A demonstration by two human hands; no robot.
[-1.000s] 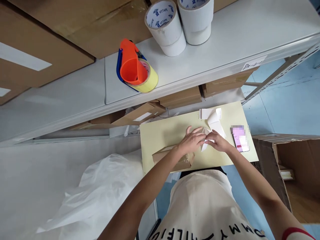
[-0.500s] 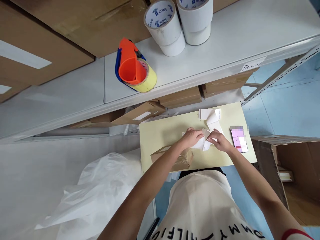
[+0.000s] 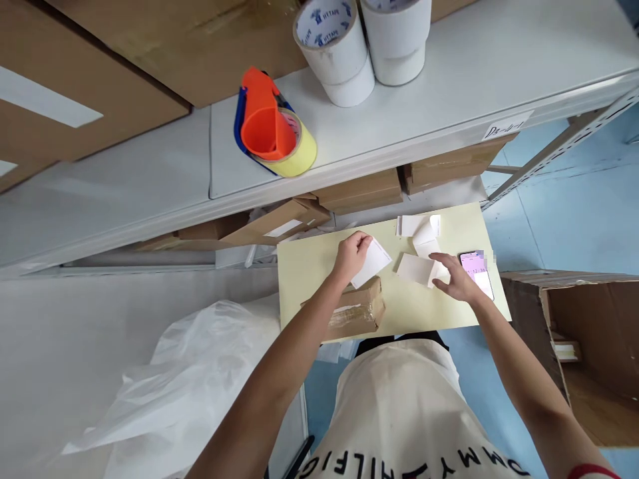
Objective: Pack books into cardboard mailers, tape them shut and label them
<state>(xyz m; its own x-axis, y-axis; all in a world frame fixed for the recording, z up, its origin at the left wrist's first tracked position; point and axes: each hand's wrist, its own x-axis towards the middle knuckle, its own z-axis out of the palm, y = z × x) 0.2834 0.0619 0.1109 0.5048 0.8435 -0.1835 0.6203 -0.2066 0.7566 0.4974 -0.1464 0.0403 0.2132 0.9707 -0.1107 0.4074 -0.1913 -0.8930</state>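
In the left hand (image 3: 355,249) a white label (image 3: 373,263) is pinched by the brown box (image 3: 357,311) at the table's (image 3: 307,266) near edge, peeled, it seems, but not yet stuck, while the right hand (image 3: 456,276) is held wide beside white paper (image 3: 415,269).

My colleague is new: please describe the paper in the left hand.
Find the yellow tabletop beside the grey shelf. Beyond its taped box, the left hand pinches a white sheet. Other white papers are near the right hand; only this is in the left.
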